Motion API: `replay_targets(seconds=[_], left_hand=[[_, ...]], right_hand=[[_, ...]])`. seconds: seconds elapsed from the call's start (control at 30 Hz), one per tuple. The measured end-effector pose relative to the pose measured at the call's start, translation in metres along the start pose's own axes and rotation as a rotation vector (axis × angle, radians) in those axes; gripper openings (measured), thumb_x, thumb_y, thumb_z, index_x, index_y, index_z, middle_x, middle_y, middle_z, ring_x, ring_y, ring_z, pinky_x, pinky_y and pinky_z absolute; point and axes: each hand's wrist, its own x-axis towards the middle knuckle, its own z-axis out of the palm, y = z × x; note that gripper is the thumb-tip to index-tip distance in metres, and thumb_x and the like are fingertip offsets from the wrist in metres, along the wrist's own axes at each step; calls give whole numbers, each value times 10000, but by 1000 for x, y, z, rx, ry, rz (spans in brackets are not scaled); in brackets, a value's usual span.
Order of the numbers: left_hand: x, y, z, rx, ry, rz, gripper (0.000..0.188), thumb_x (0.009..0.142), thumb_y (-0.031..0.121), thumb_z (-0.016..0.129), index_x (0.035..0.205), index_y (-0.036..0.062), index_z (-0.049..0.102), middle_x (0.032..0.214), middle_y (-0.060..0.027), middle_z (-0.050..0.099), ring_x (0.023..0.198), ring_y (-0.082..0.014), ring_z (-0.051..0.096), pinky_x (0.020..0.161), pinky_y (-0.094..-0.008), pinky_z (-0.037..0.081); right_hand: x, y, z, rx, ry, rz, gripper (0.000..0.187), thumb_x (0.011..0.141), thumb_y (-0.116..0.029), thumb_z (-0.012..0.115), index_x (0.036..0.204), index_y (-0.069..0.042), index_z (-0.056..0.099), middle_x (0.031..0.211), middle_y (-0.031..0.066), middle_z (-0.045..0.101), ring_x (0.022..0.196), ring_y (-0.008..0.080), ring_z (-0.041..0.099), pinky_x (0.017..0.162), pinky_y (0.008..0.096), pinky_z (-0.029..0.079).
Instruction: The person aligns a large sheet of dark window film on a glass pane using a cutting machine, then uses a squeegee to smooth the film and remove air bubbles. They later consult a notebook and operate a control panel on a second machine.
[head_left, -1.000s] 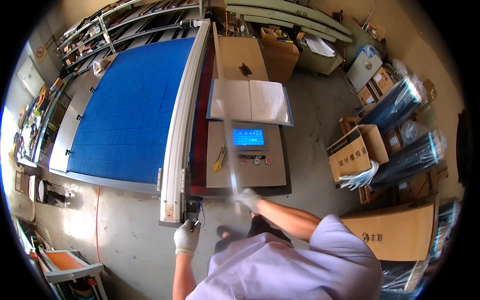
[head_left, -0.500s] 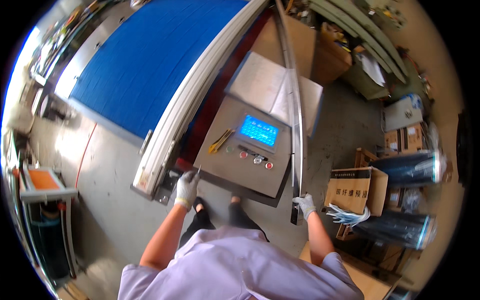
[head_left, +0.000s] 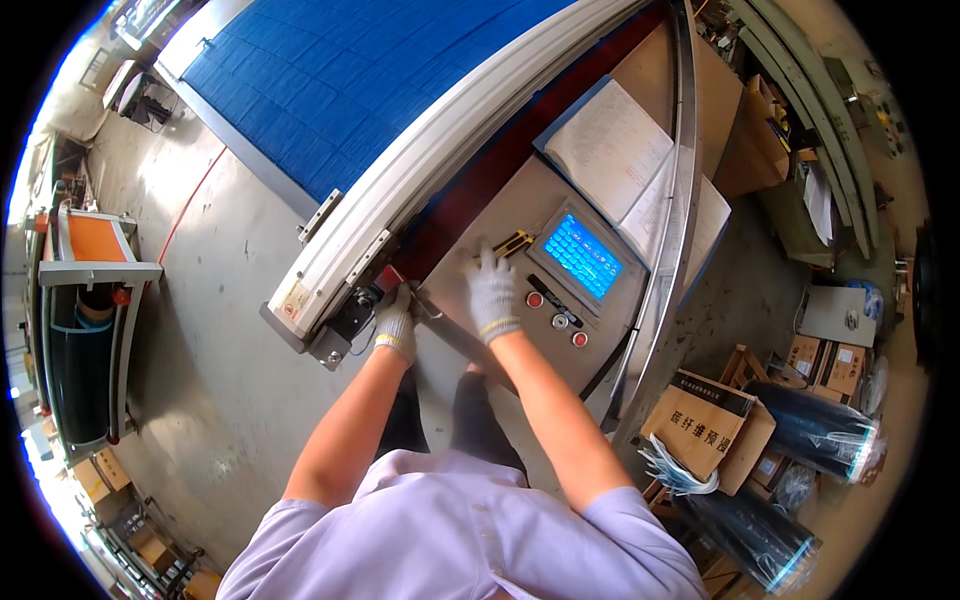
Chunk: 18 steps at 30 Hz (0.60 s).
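Note:
My left hand, in a white knit glove, is at the panel's near left corner beside the end of the white beam. Its fingers are closed, and a thin, small piece pokes out that I cannot make out. My right hand, gloved too and slightly blurred, is over the grey control panel with its fingers stretched out. Just beyond its fingertips lies a yellow utility knife. A black marker-like stick and round buttons are right of that hand, below a lit blue touchscreen.
An open book lies behind the screen. A long metal bar crosses over it along the panel's right side. The blue bed spreads at far left. Cartons and wrapped black rolls stand at right, a roller stand at left.
My right hand has let go of the long metal bar and moved left onto the panel near the utility knife. My left hand has shifted slightly up toward the beam's end. The view has turned.

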Motion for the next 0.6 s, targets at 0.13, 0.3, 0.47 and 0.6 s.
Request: replay_targets(seconds=[0.13,0.3,0.47,0.6], left_hand=[[8,-2,0,-36,-19,23,235,1044,271,556,1075,65,665,795,-32,688,555,-76,492,512,-225,363],[16,-10,-6,-84,-88,38,230,1045,255,554,1080,55,663,818,-49,695,566,-90,525,513,-230,383],[23,-17,-5,-108,-90,18,221,1046,249,547,1075,62,663,836,-69,707,595,-119,577,532,-245,433],[21,-14,-1,-147,-91,29,217,1046,258,546,1079,76,658,844,-73,706,634,-159,620,568,-286,488]], right_hand=[[28,25,-2,-131,-125,-35,262,882,-152,540,1093,-175,693,1203,85,603,1046,279,587,879,409,493],[27,41,-21,10,78,30,295,856,-188,662,1141,-114,652,1283,146,570,1051,341,579,890,451,487],[-47,-28,21,789,-95,384,267,953,-262,647,1056,-17,672,846,182,698,734,324,676,674,419,526],[-44,-58,15,1653,-331,884,248,992,-276,635,1046,-40,685,708,47,656,499,104,562,452,260,441]])
